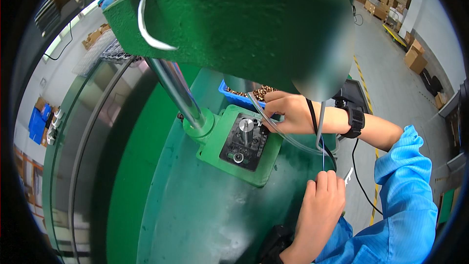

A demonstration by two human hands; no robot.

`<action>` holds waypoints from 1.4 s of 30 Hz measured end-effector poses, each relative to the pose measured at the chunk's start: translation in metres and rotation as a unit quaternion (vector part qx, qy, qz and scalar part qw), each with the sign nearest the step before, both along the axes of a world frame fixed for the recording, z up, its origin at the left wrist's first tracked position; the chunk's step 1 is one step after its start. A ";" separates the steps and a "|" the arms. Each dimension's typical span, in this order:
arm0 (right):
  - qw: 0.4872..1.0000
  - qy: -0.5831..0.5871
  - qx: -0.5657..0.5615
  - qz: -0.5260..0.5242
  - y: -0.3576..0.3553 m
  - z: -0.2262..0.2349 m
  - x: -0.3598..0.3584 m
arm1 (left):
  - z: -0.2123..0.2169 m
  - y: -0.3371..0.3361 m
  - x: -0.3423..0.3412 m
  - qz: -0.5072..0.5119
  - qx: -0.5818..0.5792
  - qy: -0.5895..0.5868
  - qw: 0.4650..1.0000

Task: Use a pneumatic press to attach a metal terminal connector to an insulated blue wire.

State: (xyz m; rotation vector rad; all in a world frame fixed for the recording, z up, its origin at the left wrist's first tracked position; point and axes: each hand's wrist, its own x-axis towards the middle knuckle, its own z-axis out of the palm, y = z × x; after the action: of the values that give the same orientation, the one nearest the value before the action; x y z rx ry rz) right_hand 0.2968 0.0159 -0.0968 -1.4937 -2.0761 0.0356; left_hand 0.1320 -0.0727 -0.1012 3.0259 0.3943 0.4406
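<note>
My right hand (292, 111), with a black band on its wrist, reaches over a green press base (207, 152). Its fingers are bent and pinched together at the edge of the black fixture plate (235, 143). Whatever is between the fingertips is too small to make out. A round metal post (246, 126) stands on the plate, close to these fingers. Nearer to me, my left hand (322, 203) is closed round the lower end of a thin blue cord or rod (323, 159), whose kind I cannot tell. A clear tube (288, 139) curves below the right hand.
Behind the base stands a blue bin (234, 99) of small brass-coloured parts. A steel column (176, 90) rises at the base's left; the green press head (220, 24) overhangs everything. Black cables (360, 176) hang at the right. Cartons (415, 58) stand across the floor.
</note>
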 end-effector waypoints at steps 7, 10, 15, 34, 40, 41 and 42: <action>0.997 -0.061 -0.032 0.034 0.011 0.020 0.002 | -0.002 0.000 0.001 0.003 -0.005 -0.001 1.000; 0.992 -0.096 -0.080 0.016 0.012 0.034 -0.004 | 0.000 0.002 0.001 0.001 0.000 0.000 1.000; 0.992 -0.069 -0.102 0.038 0.021 0.017 0.003 | 0.002 0.003 -0.001 0.000 -0.002 0.007 1.000; 0.998 -0.040 0.045 -0.030 -0.011 -0.013 -0.006 | 0.002 0.000 0.000 -0.006 0.007 0.016 1.000; 0.999 0.007 0.012 -0.049 -0.013 -0.012 -0.004 | -0.002 -0.001 0.001 -0.003 -0.003 -0.009 1.000; 0.999 0.014 -0.006 -0.049 -0.014 -0.010 -0.003 | -0.002 -0.002 0.000 -0.003 -0.003 -0.009 1.000; 0.998 0.022 -0.023 -0.048 -0.014 -0.008 -0.002 | -0.001 -0.002 0.000 -0.004 -0.002 -0.002 1.000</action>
State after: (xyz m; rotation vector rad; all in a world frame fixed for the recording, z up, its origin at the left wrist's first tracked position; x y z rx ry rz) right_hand 0.2951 0.0021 -0.1053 -1.6043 -1.9795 0.0783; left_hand 0.1323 -0.0747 -0.1026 3.0200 0.3807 0.4457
